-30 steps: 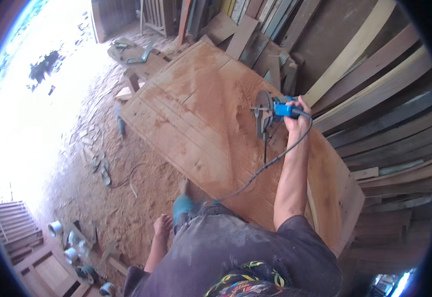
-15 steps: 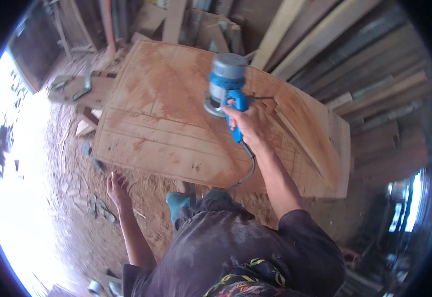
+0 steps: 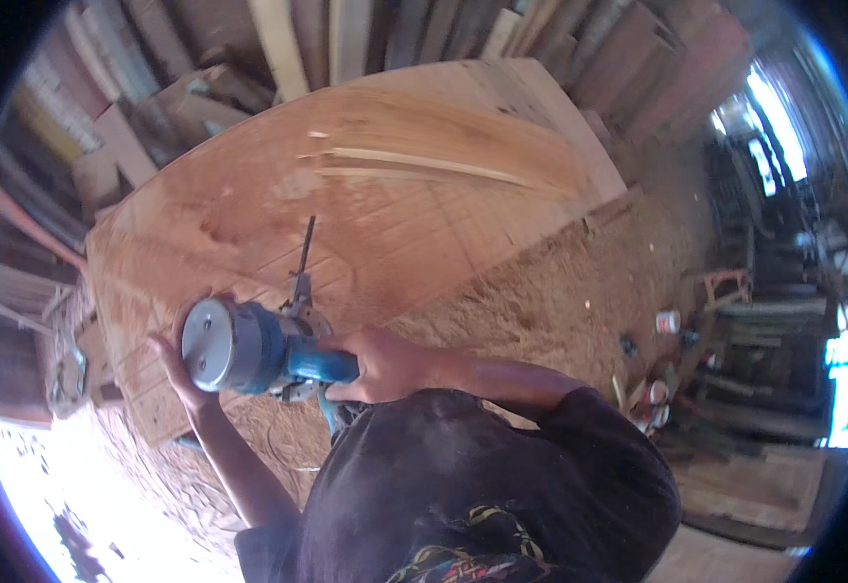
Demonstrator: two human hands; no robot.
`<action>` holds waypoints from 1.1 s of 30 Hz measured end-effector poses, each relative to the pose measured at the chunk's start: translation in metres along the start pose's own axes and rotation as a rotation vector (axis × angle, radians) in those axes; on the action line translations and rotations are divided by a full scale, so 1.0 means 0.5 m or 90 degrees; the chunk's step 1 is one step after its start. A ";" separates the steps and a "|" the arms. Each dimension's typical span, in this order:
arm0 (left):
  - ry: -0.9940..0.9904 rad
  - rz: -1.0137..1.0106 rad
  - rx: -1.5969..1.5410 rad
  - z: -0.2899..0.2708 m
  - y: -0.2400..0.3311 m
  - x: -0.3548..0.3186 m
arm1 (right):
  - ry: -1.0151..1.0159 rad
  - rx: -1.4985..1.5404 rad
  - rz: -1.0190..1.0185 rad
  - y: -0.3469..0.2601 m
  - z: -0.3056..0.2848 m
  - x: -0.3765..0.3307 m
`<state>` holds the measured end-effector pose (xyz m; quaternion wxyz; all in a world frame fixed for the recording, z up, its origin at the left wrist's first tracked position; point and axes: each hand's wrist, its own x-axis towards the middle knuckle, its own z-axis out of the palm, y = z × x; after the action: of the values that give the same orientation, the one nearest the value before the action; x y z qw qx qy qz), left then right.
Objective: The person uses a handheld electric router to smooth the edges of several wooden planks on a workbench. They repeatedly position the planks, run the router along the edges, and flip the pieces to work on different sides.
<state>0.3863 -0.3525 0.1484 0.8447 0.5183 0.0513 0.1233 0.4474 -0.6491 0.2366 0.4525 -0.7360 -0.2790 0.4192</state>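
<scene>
Power tool (image 3: 260, 348) with a silver motor housing (image 3: 214, 346) and a blue handle (image 3: 321, 364) is held tipped onto its side over the near edge of a broad wooden panel (image 3: 395, 248), toward the panel's left end. A right hand (image 3: 383, 364) is wrapped around the handle, gripping it just off the panel's near edge. A left hand (image 3: 187, 377) cups the housing's silver end over the panel's left part; some of its fingers are hidden behind the tool, so how tightly they close cannot be told. From the tool's base a slim dark metal rod (image 3: 307, 245) points toward the panel's far side; whether rod or tool touches the wood is also unclear.

Straight lines cross the panel, and reddish dust coats much of its left half. On the panel's far right part lies a long, narrow wooden strip (image 3: 424, 162) with a pale edge, beside a smooth orange-brown stretch of wood.

Beyond the panel's far edge, planks (image 3: 349, 41) are ranged side by side. Right of the panel's near edge, sawdust covers the ground (image 3: 511, 291); a can (image 3: 668, 322) sits there, well apart from the panel, near stacked lumber (image 3: 764, 335). A person in a dark shirt (image 3: 472, 476) stands on the panel's near side, with bright daylight off its left end.
</scene>
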 end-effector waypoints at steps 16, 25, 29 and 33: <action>-0.341 -0.024 0.085 0.692 -0.216 0.085 | 0.380 0.055 -0.071 0.330 -0.187 -0.499; -0.615 0.481 0.102 1.086 -0.103 0.050 | 0.740 0.128 0.059 0.416 -0.306 -0.677; -0.931 0.318 0.004 1.208 -0.033 0.054 | 0.853 0.208 0.147 0.493 -0.376 -0.750; -0.760 0.508 -0.356 1.338 -0.145 0.101 | 0.958 0.210 0.115 0.496 -0.482 -0.787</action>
<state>0.5897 -0.9479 0.3923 0.7203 0.2433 -0.6372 0.1264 0.4706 -1.1718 0.2146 0.5882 -0.7655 0.2304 -0.1223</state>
